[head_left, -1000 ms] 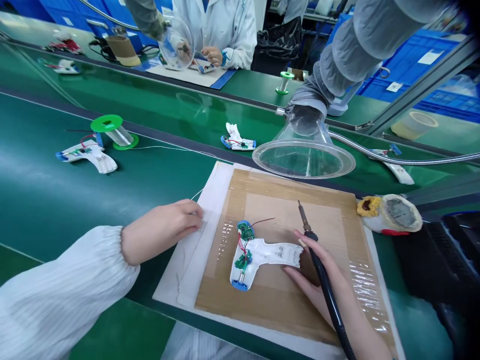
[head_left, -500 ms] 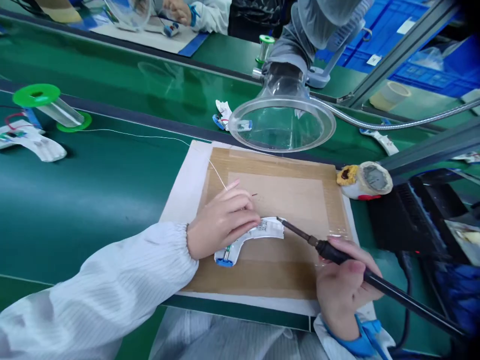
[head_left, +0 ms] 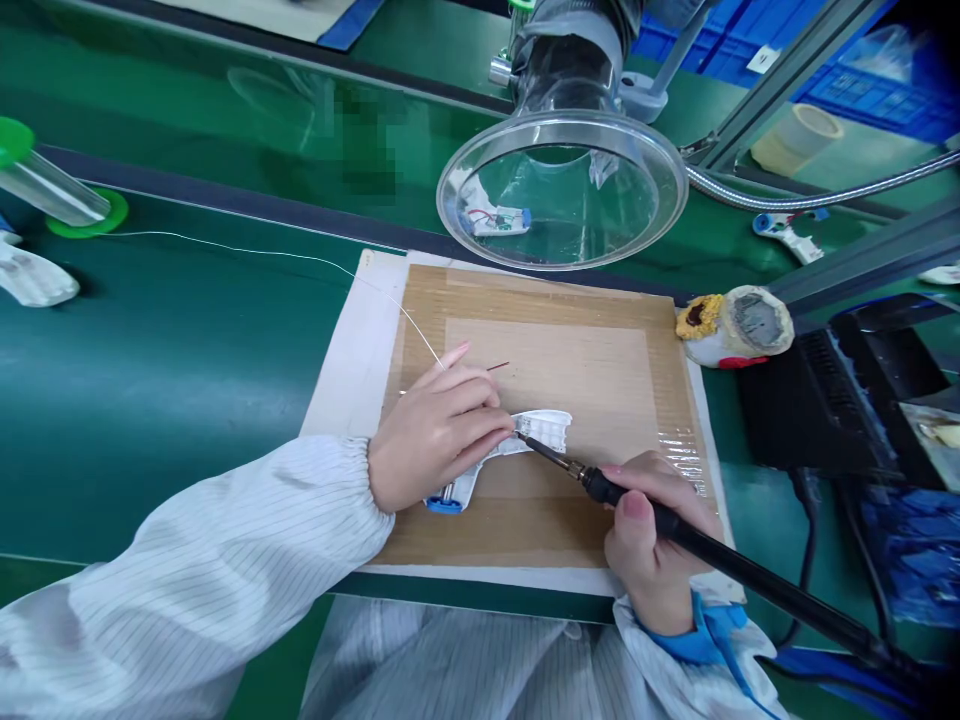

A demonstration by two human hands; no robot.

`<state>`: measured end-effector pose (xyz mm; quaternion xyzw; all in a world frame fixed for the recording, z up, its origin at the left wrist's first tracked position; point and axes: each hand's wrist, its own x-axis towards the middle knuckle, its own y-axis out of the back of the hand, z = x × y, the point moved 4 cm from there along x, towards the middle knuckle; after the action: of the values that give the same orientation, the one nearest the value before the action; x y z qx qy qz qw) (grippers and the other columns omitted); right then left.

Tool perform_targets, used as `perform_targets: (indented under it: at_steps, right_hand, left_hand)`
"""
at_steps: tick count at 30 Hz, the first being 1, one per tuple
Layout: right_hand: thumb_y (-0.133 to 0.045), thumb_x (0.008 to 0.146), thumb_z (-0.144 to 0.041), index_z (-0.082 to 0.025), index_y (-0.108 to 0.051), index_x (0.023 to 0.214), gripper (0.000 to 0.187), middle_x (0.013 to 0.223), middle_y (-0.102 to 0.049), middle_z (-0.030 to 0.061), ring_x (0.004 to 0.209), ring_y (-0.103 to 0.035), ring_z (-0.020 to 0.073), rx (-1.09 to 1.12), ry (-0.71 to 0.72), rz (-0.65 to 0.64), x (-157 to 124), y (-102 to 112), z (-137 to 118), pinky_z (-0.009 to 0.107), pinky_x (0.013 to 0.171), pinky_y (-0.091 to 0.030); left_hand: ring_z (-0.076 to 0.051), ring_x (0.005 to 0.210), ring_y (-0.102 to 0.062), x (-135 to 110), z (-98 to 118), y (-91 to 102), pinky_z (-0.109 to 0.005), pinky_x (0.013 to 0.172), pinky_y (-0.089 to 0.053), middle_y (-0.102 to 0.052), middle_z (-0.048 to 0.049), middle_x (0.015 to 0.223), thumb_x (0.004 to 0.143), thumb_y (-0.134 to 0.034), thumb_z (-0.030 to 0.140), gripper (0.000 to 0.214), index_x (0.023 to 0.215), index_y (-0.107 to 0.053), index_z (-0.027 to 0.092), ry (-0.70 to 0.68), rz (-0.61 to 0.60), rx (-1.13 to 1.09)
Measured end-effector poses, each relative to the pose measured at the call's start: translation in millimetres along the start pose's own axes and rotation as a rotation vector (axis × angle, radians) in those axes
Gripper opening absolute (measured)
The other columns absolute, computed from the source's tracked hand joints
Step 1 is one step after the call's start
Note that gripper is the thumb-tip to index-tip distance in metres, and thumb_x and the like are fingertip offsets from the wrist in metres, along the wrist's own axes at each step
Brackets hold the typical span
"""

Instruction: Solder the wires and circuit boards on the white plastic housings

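Observation:
My right hand is wrapped round the black handle of a soldering iron, whose tip reaches the white curved plastic housing half right by my left fingertips. My left hand lies over the left part of this housing, fingers pinched together. Thin solder wire runs into that hand from a spool with green flanges at the far left. A blue end piece shows at the housing's lower end. The spot under my left fingers is hidden. A short dark red wire sticks out beyond them.
A cardboard-covered work board lies beneath the work. Above its far edge hangs a round magnifier lens. A tip-cleaning pot and a black soldering station stand at the right. Another white housing lies at the left.
The soldering iron's tip has moved left along the housing, up to my left fingertips. My left hand stays on the housing with the solder wire. The camera view has shifted.

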<state>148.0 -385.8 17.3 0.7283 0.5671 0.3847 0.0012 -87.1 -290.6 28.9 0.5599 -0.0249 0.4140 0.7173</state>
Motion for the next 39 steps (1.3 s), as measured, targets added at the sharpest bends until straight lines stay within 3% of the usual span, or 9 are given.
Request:
perform_targets:
  at_steps: [5, 10, 16, 20, 34, 39]
  right_hand:
    - [-0.066, 0.11, -0.028, -0.028, -0.078, 0.112, 0.012, 0.08, -0.076, -0.0007, 0.06, -0.067, 0.0169, -0.003, 0.048, -0.033, 5.0, -2.0, -6.6, 0.033, 0.056, -0.054]
    - [-0.059, 0.112, -0.028, -0.026, -0.075, 0.113, 0.016, 0.075, -0.071, -0.0015, 0.062, -0.065, 0.0168, -0.011, 0.161, -0.005, 7.5, -3.6, -12.5, 0.034, 0.058, -0.05]
    - [-0.06, 0.114, -0.032, -0.026, -0.073, 0.111, 0.015, 0.075, -0.069, -0.0013, 0.064, -0.064, 0.0181, -0.005, 0.07, 0.037, 4.1, 1.9, -7.5, 0.036, 0.061, -0.051]
    - [-0.059, 0.114, -0.032, -0.027, -0.073, 0.103, 0.018, 0.072, -0.068, -0.0013, 0.062, -0.064, 0.018, -0.031, 0.076, 0.018, 4.0, 0.9, -8.5, 0.036, 0.059, -0.051]
    - [-0.062, 0.111, -0.028, -0.024, -0.07, 0.103, 0.012, 0.074, -0.067, -0.0033, 0.059, -0.059, 0.014, 0.05, 0.125, 0.021, 13.1, -5.4, -12.4, 0.031, 0.053, -0.047]
    - [-0.065, 0.112, -0.029, -0.023, -0.07, 0.106, 0.01, 0.074, -0.066, -0.0026, 0.064, -0.062, 0.0166, 0.049, 0.082, 0.066, 8.0, -0.5, -7.0, 0.034, 0.06, -0.05]
  left_hand:
    - [-0.018, 0.1, -0.074, -0.5, 1.0, -1.5, -0.059, 0.136, -0.046, -0.075, -0.0006, 0.092, 0.115, -0.063, 0.02, 0.025, 0.098, -0.081, 0.021, 0.006, -0.027, -0.002]
    - [-0.019, 0.104, -0.076, 0.7, 1.3, 4.4, -0.059, 0.135, -0.048, -0.076, -0.0023, 0.093, 0.115, -0.06, 0.018, 0.022, 0.101, -0.078, 0.019, -0.003, 0.023, 0.001]
    - [-0.02, 0.115, -0.077, 3.5, 0.8, 5.9, -0.059, 0.138, -0.045, -0.078, -0.0038, 0.098, 0.115, -0.059, 0.016, 0.02, 0.103, -0.075, 0.018, 0.027, 0.026, -0.039]
    - [-0.02, 0.112, -0.078, 2.9, 1.5, 5.8, -0.058, 0.138, -0.044, -0.079, -0.003, 0.097, 0.114, -0.06, 0.014, 0.018, 0.102, -0.074, 0.018, 0.017, 0.013, -0.054]
    - [-0.02, 0.105, -0.078, 2.2, 3.6, 3.5, -0.054, 0.137, -0.047, -0.079, -0.003, 0.095, 0.115, -0.06, 0.015, 0.02, 0.101, -0.074, 0.017, -0.035, 0.005, -0.003]
    - [-0.022, 0.11, -0.078, 6.8, 3.7, 4.4, -0.057, 0.135, -0.05, -0.078, -0.004, 0.097, 0.115, -0.059, 0.016, 0.021, 0.101, -0.074, 0.017, -0.021, 0.048, 0.042]
